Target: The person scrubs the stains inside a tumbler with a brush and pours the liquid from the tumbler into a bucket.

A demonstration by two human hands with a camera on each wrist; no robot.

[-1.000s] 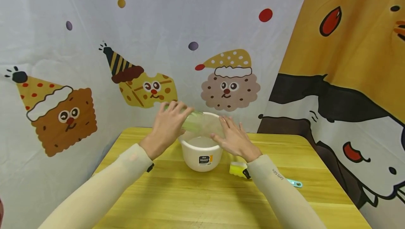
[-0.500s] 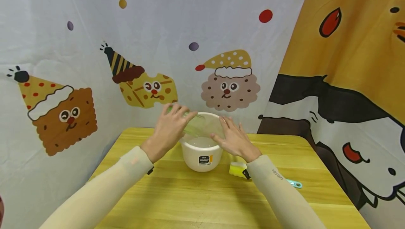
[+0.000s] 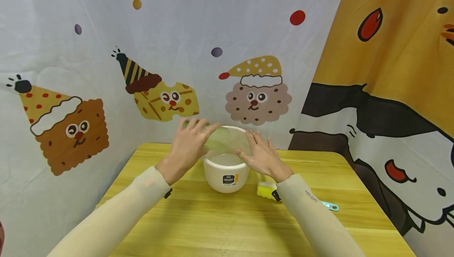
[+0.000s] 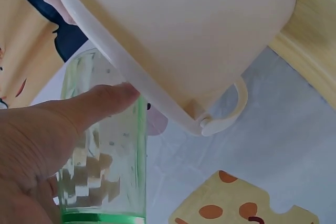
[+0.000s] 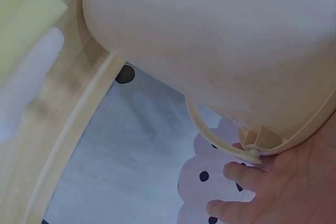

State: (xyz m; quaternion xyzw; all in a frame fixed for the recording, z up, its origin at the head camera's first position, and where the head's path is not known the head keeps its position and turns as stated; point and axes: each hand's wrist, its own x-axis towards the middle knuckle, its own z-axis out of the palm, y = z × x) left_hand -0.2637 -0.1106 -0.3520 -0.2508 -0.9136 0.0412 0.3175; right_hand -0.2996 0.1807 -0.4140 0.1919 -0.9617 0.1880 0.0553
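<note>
My left hand grips a clear, green-tinted drinking glass, which lies tilted with its mouth over the white bucket. In the left wrist view, droplets show on the wall of the glass, and the thumb lies along it near the rim of the bucket. My right hand rests on the bucket's right rim with its fingers fairly straight. Cloudy-looking liquid seems to fill part of the bucket. From the right wrist, the hand shows beside the rim and the handle joint.
A yellow and white sponge lies on the wooden table right of the bucket, partly behind the right wrist. A light-blue handle pokes out beyond the right sleeve. A cartoon-printed cloth hangs behind the table.
The left hand and glass shifted slightly right and down, then back a little left, with the glass's tilt changing slightly. The right hand and bucket stayed in place.
</note>
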